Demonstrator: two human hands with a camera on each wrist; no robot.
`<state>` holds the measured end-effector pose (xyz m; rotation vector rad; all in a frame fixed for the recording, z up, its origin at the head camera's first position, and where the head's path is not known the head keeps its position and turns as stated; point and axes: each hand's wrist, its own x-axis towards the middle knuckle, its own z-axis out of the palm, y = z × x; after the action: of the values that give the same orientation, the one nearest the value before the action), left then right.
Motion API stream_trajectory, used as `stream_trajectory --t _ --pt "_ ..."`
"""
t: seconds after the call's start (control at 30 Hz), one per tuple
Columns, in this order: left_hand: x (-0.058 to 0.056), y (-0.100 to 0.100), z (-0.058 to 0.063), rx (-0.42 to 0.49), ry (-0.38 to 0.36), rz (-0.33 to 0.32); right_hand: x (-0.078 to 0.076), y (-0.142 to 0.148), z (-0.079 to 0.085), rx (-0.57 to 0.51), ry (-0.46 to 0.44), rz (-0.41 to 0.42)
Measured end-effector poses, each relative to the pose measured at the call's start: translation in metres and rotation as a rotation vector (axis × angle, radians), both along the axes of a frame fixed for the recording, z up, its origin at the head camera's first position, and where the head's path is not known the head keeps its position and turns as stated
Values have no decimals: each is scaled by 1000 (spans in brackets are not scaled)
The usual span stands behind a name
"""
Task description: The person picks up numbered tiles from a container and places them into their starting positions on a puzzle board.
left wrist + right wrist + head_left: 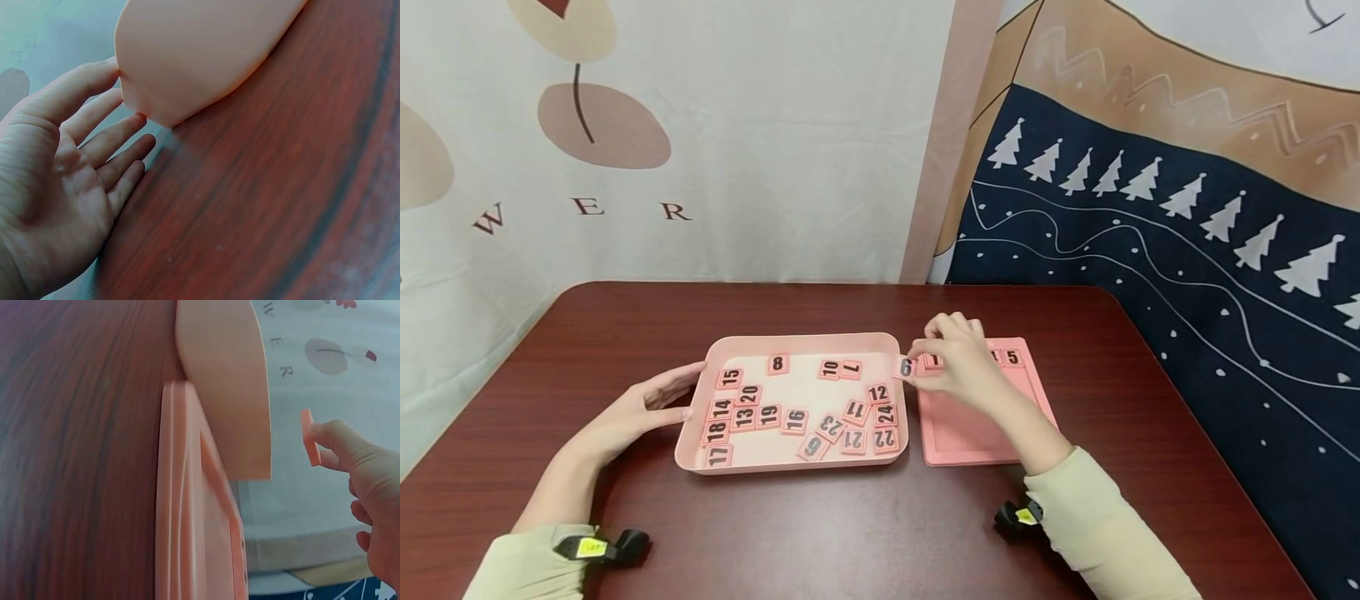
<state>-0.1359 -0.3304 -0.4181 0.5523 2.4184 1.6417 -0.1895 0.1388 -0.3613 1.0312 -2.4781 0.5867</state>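
In the head view my right hand (958, 362) pinches a small pink number tile marked 6 (906, 367) between thumb and fingertips. It hangs in the air near the tray's right rim and the left edge of a pink square frame (977, 429). The right wrist view shows the tile (310, 437) edge-on, other fingers curled behind. My left hand (643, 408) touches the left side of the pale pink tray (790, 469) with thumb and fingers stretched out. In the left wrist view its fingertips lie along the tray wall (187, 56). Several number tiles lie scattered in the tray, such as 16 (794, 422).
The frame's top row holds tiles, including 5 (1012, 357); my right hand hides some of them. Tray and frame stand side by side on a dark red-brown table (850, 533). Behind the table hang a pale printed curtain (790, 167) and a navy one with trees.
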Motion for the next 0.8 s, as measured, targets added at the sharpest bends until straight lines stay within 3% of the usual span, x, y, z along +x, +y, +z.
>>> stream_trajectory --t 0.43,0.8 --pt "0 1 1 -4 -9 11 -9 38 -18 83 -74 -41" --pt "-1 0 0 3 -2 3 -17 47 -30 152 -102 -50"
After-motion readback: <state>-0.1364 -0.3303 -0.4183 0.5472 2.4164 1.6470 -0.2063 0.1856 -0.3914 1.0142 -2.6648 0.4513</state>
